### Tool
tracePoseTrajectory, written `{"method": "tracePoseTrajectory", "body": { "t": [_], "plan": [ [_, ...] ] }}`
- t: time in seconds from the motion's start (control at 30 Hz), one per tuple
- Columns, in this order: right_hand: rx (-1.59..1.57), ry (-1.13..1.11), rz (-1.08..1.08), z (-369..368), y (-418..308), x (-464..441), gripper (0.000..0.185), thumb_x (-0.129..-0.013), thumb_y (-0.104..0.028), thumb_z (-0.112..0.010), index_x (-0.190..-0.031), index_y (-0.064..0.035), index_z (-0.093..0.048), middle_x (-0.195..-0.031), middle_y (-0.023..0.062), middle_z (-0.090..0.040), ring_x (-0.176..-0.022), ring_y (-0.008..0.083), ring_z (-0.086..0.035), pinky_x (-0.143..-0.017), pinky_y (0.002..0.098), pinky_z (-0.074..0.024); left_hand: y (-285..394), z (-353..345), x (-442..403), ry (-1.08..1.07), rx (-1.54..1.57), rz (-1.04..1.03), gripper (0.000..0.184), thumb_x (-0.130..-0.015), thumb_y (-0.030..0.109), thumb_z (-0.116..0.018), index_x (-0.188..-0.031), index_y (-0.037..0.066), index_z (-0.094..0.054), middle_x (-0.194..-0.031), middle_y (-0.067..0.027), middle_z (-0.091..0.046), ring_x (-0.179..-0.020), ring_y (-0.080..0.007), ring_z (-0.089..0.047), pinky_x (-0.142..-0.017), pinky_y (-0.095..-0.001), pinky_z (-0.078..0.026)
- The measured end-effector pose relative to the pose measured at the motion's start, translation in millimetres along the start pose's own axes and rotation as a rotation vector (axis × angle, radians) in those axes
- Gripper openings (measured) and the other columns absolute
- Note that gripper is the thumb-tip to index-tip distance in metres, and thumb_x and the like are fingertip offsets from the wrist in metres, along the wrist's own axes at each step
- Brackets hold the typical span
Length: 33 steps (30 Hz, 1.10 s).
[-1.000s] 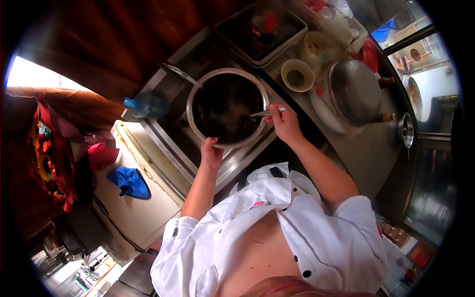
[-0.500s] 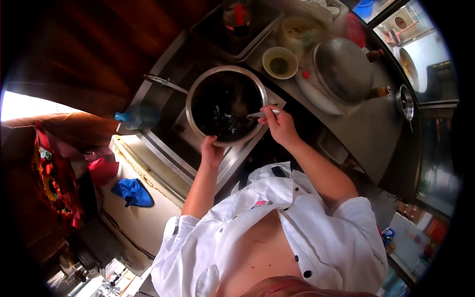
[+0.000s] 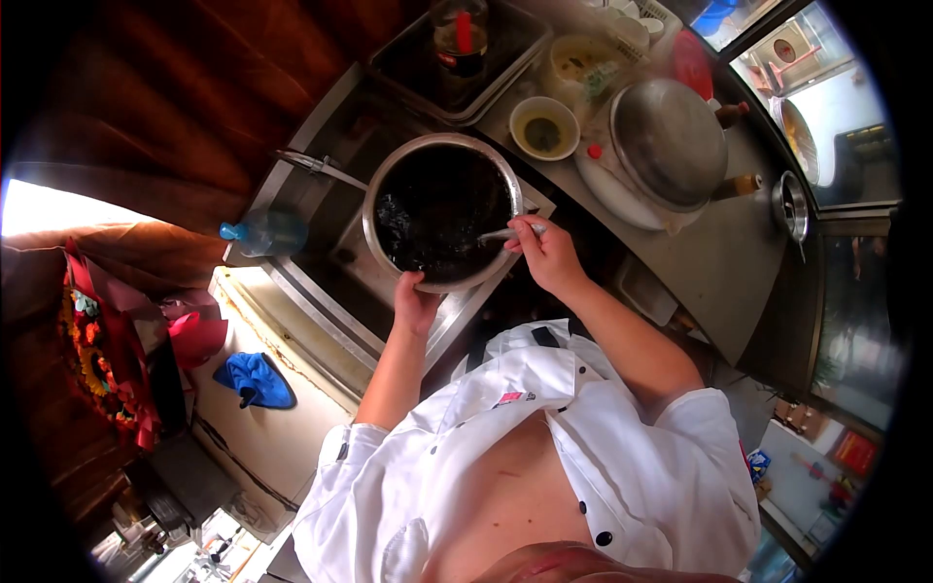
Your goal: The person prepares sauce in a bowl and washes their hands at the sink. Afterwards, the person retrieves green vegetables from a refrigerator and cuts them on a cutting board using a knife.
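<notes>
A round metal pot (image 3: 373, 228) full of dark liquid is over the steel sink (image 3: 362, 267). My left hand (image 3: 416, 305) grips its near rim, thumb on top, the other fingers hidden underneath. In my right hand (image 3: 546, 255), at the right rim, is the handle of a metal utensil (image 3: 498, 235); its far end dips into the liquid and cannot be made out. Beyond the pot's left side a metal faucet (image 3: 326, 169) reaches toward the rim.
A blue-capped plastic bottle (image 3: 267, 234) lies left of the sink. Behind are a tray (image 3: 525, 73) with a dark bottle (image 3: 459, 58), and a bowl (image 3: 544, 128). A large metal lid (image 3: 669, 144) is on the right counter. A blue cloth (image 3: 255, 379) lies at the left.
The utensil in my right hand has shifted within the liquid, its visible part now further left. My left hand stays on the rim. The view has turned, so the surroundings appear shifted.
</notes>
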State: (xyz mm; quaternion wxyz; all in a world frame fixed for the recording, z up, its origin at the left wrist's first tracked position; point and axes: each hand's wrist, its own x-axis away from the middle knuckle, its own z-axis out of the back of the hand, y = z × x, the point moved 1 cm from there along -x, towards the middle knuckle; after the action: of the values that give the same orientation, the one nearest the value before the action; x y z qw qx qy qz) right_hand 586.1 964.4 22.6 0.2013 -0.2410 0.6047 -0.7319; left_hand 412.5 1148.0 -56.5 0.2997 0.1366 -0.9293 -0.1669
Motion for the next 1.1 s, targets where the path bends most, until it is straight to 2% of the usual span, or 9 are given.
{"method": "tracePoseTrajectory", "body": {
  "t": [0.2, 0.37, 0.67, 0.8, 0.93, 1.1],
  "plan": [
    [-0.022, -0.023, -0.037, -17.3, -2.1, -6.9, 0.032, -0.103, -0.023, -0.052, -0.110, 0.0058, -0.064, -0.085, 0.0115, -0.071, -0.076, 0.0164, -0.071, -0.071, 0.0265, -0.0554, 19.6, 20.3, 0.7, 0.074, -0.059, -0.066, 0.052, -0.076, 0.013, -0.056, -0.127, 0.001, -0.054, -0.132, -0.0109, -0.059, -0.126, -0.0298, -0.052, -0.112, -0.0451, -0.037],
    [-0.022, -0.028, -0.046, -24.5, -2.3, -5.4, 0.032, -0.104, -0.024, -0.052, -0.110, 0.0054, -0.064, -0.085, 0.0114, -0.071, -0.075, 0.0154, -0.071, -0.071, 0.0260, -0.0552, 32.1, 45.4, 2.6, 0.119, -0.131, -0.093, 0.044, -0.078, 0.010, -0.056, -0.122, 0.002, -0.058, -0.123, -0.0092, -0.064, -0.119, -0.0274, -0.058, -0.108, -0.0427, -0.042],
    [-0.059, 0.079, -0.027, 1.1, 8.0, 21.2, 0.030, -0.103, -0.023, -0.053, -0.109, 0.0047, -0.063, -0.086, 0.0090, -0.069, -0.074, 0.0144, -0.069, -0.070, 0.0252, -0.0543, 17.7, 61.7, 2.8, 0.095, -0.186, -0.018, 0.040, -0.079, 0.008, -0.057, -0.119, 0.003, -0.060, -0.119, -0.0083, -0.065, -0.114, -0.0273, -0.060, -0.103, -0.0428, -0.046],
    [-0.044, 0.122, -0.019, 31.5, 7.9, 48.1, 0.028, -0.103, -0.021, -0.053, -0.107, 0.0048, -0.064, -0.091, 0.0106, -0.069, -0.078, 0.0155, -0.071, -0.070, 0.0266, -0.0562, -4.0, 37.3, 5.0, 0.071, -0.237, 0.081, 0.052, -0.077, 0.010, -0.058, -0.129, 0.005, -0.056, -0.129, -0.0080, -0.061, -0.122, -0.0276, -0.055, -0.108, -0.0437, -0.041],
    [-0.023, 0.197, -0.064, 69.9, 11.6, 79.6, 0.030, -0.103, -0.021, -0.053, -0.108, 0.0061, -0.063, -0.093, 0.0114, -0.069, -0.078, 0.0165, -0.071, -0.072, 0.0269, -0.0571, -36.8, 20.6, -2.4, 0.006, -0.323, 0.144, 0.051, -0.079, 0.012, -0.057, -0.129, 0.005, -0.055, -0.127, -0.0081, -0.062, -0.121, -0.0274, -0.056, -0.108, -0.0436, -0.042],
    [-0.059, 0.331, -0.090, 128.0, 18.8, 127.6, 0.029, -0.103, -0.021, -0.053, -0.108, 0.0054, -0.063, -0.094, 0.0116, -0.069, -0.079, 0.0171, -0.071, -0.072, 0.0268, -0.0569, -95.5, -35.6, 2.1, -0.050, -0.393, 0.238, 0.051, -0.079, 0.012, -0.057, -0.130, 0.005, -0.055, -0.126, -0.0079, -0.062, -0.119, -0.0270, -0.058, -0.107, -0.0433, -0.043]
  ]
}}
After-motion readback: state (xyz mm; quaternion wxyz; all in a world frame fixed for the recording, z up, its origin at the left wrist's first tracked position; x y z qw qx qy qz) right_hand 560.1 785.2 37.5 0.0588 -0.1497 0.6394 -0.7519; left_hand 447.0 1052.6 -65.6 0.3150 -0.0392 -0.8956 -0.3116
